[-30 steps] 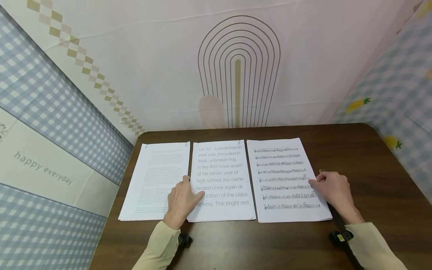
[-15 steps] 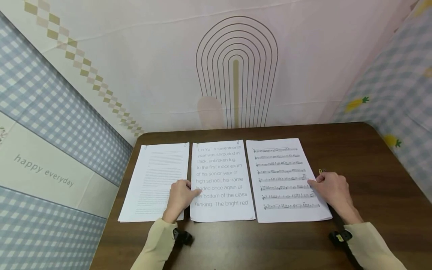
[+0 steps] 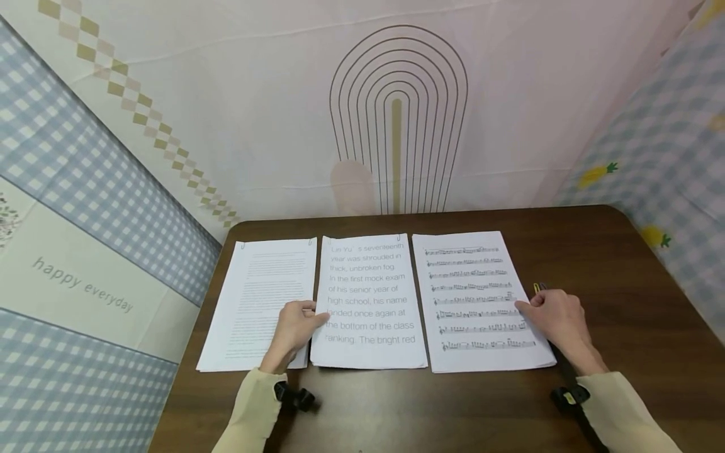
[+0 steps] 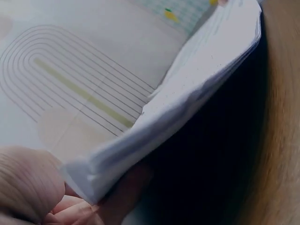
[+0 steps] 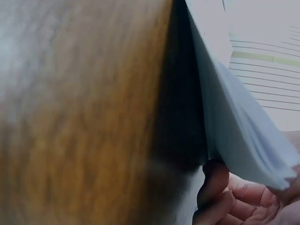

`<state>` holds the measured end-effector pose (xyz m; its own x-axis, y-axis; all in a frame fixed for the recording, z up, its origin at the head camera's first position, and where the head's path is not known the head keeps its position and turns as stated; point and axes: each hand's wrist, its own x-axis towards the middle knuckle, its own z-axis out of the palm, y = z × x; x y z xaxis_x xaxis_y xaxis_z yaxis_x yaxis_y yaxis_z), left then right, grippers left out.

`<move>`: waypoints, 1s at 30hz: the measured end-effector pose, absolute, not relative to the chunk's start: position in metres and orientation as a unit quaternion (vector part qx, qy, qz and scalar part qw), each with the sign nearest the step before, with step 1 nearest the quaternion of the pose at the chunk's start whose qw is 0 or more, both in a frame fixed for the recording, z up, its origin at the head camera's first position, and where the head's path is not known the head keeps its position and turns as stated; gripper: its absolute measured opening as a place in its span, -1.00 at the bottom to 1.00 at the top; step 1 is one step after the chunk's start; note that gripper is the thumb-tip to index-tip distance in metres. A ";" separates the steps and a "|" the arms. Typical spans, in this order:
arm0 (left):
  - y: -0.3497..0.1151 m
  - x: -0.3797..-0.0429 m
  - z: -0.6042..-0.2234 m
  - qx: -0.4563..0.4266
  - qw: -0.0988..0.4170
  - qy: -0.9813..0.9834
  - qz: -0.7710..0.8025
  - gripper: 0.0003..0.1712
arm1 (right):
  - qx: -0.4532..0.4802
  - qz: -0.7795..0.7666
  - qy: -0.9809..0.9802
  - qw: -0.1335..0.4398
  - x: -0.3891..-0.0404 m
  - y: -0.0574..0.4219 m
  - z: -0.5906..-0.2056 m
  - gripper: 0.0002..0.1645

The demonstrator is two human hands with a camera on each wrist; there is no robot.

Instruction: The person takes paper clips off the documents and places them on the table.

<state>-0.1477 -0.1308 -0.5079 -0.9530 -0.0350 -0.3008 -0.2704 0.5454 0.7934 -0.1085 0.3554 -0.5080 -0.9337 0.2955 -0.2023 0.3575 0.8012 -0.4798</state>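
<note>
Three stacks of printed paper lie side by side. My left hand (image 3: 296, 326) pinches the left edge of the middle stack, large-print text sheets (image 3: 370, 302), thumb on top and fingers beneath. In the left wrist view that paper edge (image 4: 140, 150) is raised, with a dark gap under it. My right hand (image 3: 559, 318) pinches the right edge of the sheet music (image 3: 476, 302). The right wrist view has this edge (image 5: 243, 136) bent upward, fingers (image 5: 218, 187) under it. Left of my left hand lies the small-print stack (image 3: 260, 302), partly covered by that hand.
Paper clips sit on the top corners of the small-print and large-print stacks. A small yellow clip (image 3: 536, 287) shows just beyond my right hand. The brown table (image 3: 385, 415) meets a patterned cloth backdrop (image 3: 272, 126) at the back.
My left hand has drawn back to the left, and the large-print stack's left edge has shifted left and lifted with it. The right hand has stayed at the sheet music's edge.
</note>
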 end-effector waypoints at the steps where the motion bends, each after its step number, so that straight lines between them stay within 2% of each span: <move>1: -0.132 -0.147 -0.509 -0.093 0.127 0.863 0.480 -0.58 | 0.175 -0.260 0.948 0.062 -0.108 0.355 -0.508 -0.58; 8: -0.140 -0.140 -0.510 -0.128 0.118 0.817 0.550 -0.54 | 0.184 -0.243 0.950 0.063 -0.108 0.357 -0.506 -0.53; 14: -0.145 -0.129 -0.503 -0.147 0.117 0.778 0.599 -0.57 | 0.180 -0.266 0.946 -0.040 -0.106 0.348 -0.486 -0.49; 17: -0.143 -0.122 -0.498 -0.136 0.118 0.764 0.620 -0.60 | 0.160 -0.295 0.939 -0.075 -0.107 0.332 -0.470 -0.52; 21: -0.135 -0.115 -0.496 -0.098 0.119 0.756 0.636 -0.66 | 0.107 -0.364 0.922 -0.075 -0.112 0.306 -0.452 -0.54; 30: -0.118 -0.100 -0.502 -0.059 0.154 0.740 0.652 -0.74 | 0.024 -0.467 0.883 -0.051 -0.147 0.266 -0.443 -0.41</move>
